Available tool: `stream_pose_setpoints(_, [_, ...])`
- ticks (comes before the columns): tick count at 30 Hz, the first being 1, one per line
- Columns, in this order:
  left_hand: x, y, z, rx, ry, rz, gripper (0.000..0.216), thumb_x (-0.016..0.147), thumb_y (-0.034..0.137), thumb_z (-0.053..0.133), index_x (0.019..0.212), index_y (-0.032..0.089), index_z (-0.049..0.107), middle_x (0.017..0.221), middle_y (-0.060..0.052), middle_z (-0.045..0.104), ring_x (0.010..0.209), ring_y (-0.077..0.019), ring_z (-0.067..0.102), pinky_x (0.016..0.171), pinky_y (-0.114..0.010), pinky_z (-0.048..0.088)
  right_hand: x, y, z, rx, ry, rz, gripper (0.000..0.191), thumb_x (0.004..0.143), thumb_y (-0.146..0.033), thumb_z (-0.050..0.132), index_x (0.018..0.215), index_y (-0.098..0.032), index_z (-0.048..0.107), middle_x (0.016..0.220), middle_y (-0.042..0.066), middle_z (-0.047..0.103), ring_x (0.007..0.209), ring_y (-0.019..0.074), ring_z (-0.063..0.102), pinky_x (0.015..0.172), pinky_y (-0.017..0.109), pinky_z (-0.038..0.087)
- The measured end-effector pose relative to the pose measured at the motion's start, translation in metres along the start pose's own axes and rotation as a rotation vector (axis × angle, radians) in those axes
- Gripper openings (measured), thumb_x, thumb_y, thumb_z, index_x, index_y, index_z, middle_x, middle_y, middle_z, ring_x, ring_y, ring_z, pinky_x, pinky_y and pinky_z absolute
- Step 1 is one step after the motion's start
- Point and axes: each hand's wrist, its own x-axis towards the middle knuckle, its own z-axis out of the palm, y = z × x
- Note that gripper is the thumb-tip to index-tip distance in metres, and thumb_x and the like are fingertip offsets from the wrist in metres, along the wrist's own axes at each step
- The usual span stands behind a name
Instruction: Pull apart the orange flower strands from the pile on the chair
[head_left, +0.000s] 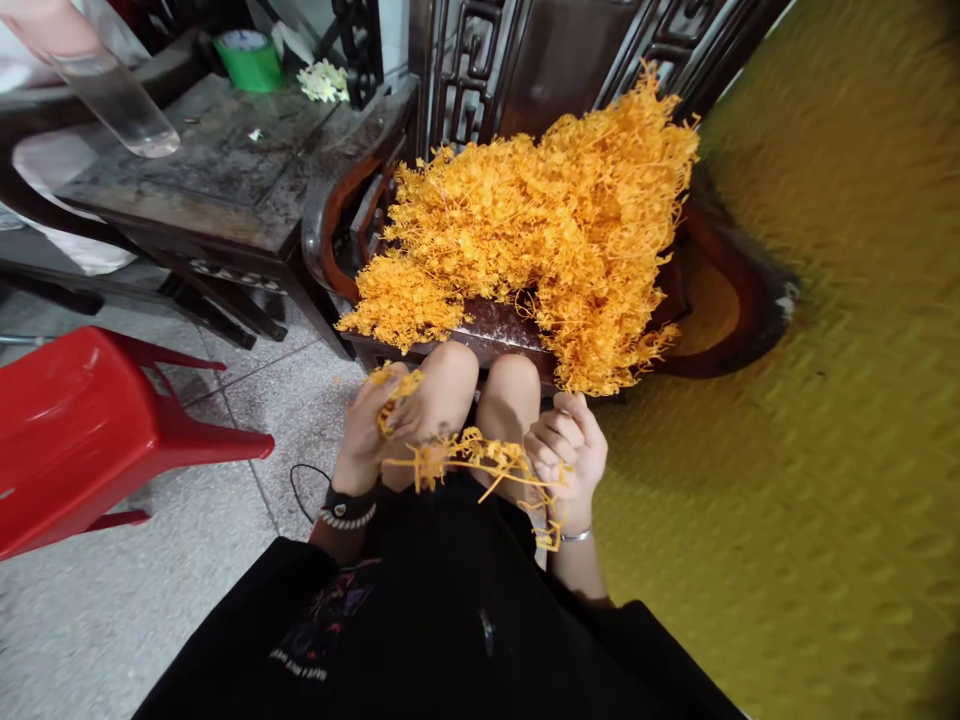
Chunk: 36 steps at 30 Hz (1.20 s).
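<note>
A thin strand of orange, flower-like plastic pieces point(450, 455) hangs in front of my knees, between my two hands. My left hand point(367, 425) is closed, with an end of orange pieces at its fingers. At the other side, my right hand point(568, 445) is curled closed by the strand's right end, some of which dangles below the fist. Just ahead, a big tangled heap of similar orange pieces point(540, 220) covers most of a dark wooden chair seat point(499, 325). Its lower right tip comes close to my right hand.
A red plastic stool point(82, 430) stands at the left. Behind it, a dark wooden side table point(217, 165) carries a roll of green tape point(250, 60) and pale flowers point(324, 82). A clear cylindrical container point(120, 105) is at upper left. A textured yellow-green surface point(795, 480) fills the right.
</note>
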Motion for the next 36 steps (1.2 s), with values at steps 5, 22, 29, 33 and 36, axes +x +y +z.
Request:
stream_pose_setpoints(5, [0.061,0.002,-0.014,0.375,0.182,0.258,0.03,0.081,0.042,0.064,0.069,0.02,0.047,0.05,0.008,0.036,0.042,-0.0068,0.034,0.044,-0.021,0.034,0.004,0.0,0.001,-0.06,0.096,-0.014,0.028,0.092,-0.029,0.049,0.067,-0.023,0.042,0.046,-0.013,0.01,0.039,0.006,-0.008,0.03,0.014,0.016])
stream_pose_setpoints(22, [0.213,-0.021,-0.1,1.74,0.219,0.551,0.026,0.085,0.017,0.046,0.107,0.012,0.058,0.135,-0.018,0.05,0.134,-0.0303,0.039,0.115,-0.049,0.029,0.015,-0.009,-0.009,-0.042,0.095,0.027,0.021,0.087,-0.03,0.059,0.071,-0.022,0.047,0.053,-0.011,0.012,0.042,0.0073,0.007,0.042,0.018,0.033])
stream_pose_setpoints(29, [0.207,-0.017,-0.1,1.734,0.231,0.527,0.07,0.082,0.037,0.056,0.139,0.003,0.034,0.151,-0.025,0.032,0.144,-0.034,0.025,0.118,-0.052,0.017,0.018,-0.005,-0.003,-0.03,0.074,0.035,0.023,0.088,-0.029,0.057,0.07,-0.021,0.044,0.052,-0.011,0.017,0.04,0.0073,0.015,0.044,0.017,0.035])
stream_pose_setpoints(33, [0.202,-0.017,-0.088,1.723,0.327,0.472,0.074,0.081,0.047,0.059,0.138,0.006,0.038,0.153,-0.026,0.028,0.143,-0.038,0.025,0.115,-0.055,0.021,0.017,-0.007,-0.001,0.0,0.057,0.022,0.024,0.09,-0.028,0.055,0.07,-0.02,0.043,0.051,-0.011,0.021,0.039,0.0064,0.019,0.043,0.017,0.034])
stream_pose_setpoints(36, [0.198,-0.017,-0.077,1.716,0.398,0.483,0.073,0.083,0.054,0.055,0.14,0.012,0.039,0.155,-0.021,0.027,0.144,-0.038,0.021,0.114,-0.061,0.017,0.016,-0.01,0.001,0.016,0.053,0.023,0.025,0.092,-0.028,0.051,0.07,-0.02,0.042,0.05,-0.011,0.023,0.039,0.0059,0.024,0.043,0.018,0.034])
